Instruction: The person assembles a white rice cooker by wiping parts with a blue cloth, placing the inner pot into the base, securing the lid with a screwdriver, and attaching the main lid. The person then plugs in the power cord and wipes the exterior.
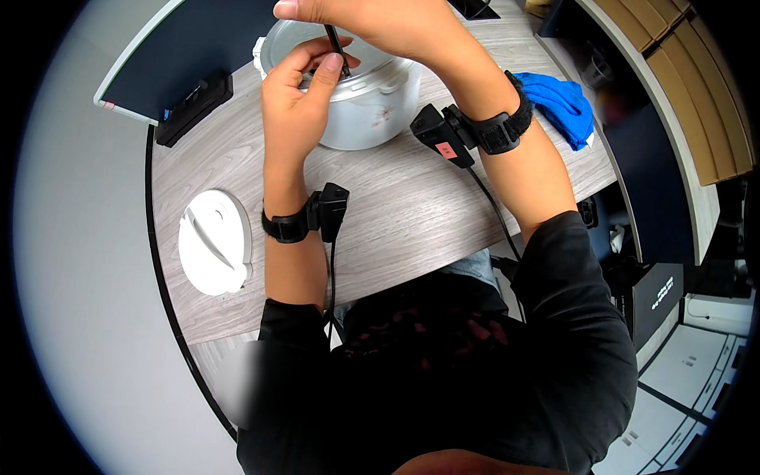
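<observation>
- Light, wood-grained tabletop: it spreads in front of you beneath your forearms.
- Dark blue divider panel with a pale edge: it stands at the tabletop's far left.
- Brown cardboard boxes: they sit in a row at your upper right, beyond the tabletop.
- White pot with a small pink flower print: it stands on the far part of the tabletop, right under your hands.
- Your right hand: it is above the pot at the top end of the rod, partly cut off by the upper edge of view; you cannot tell how its fingers close.
- Your left hand: it is at the pot's rim, thumb and bent fingers pinching the lower part of the rod.
- White lid with a raised bar handle: it lies on the tabletop, left of your left forearm.
- Blue cloth: it lies crumpled beyond your right wrist.
- Black case: it rests against the divider panel.
- Black wrist devices: one is strapped to each wrist, each trailing a cable.
- Slim black rod: it slants between your hands, its lower end at the rim.
</observation>
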Motion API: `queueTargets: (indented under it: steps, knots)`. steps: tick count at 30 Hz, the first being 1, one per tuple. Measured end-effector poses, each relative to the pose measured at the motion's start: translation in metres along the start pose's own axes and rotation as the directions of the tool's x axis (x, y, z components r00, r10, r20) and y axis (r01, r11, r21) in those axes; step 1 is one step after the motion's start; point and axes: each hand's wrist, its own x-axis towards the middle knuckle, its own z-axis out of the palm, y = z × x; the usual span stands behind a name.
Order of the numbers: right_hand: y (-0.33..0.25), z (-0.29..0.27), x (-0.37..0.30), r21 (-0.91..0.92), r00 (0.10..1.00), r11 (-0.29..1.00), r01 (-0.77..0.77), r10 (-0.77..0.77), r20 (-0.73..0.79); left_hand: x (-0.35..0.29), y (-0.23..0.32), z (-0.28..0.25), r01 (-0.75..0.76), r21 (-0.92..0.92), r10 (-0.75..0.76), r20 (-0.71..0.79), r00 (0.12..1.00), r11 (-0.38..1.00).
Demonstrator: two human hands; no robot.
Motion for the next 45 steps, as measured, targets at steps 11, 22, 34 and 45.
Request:
queueTargets:
  steps: [11,22,34,45]
  knots:
    - [-0.015,0.007,0.003,-0.033,1.000,0.999,-0.007,0.007,-0.011,0.000,-0.001,-0.004,0.018,-0.031,-0.016,0.048,0.999,0.999]
    - [-0.009,0.004,0.005,0.187,0.997,0.982,-0.004,0.017,-0.072,-0.001,0.012,-0.025,-0.030,0.094,0.014,0.171,0.985,0.995]
    - [0.019,0.014,-0.055,-0.209,0.993,0.971,-0.117,0.114,-0.029,-0.006,-0.014,-0.077,-0.147,0.528,0.127,0.075,0.989,0.836]
    - [0.040,-0.012,-0.074,-0.111,0.979,0.977,-0.184,0.172,-0.108,-0.008,-0.001,-0.019,-0.348,0.718,0.353,0.150,0.923,0.603]
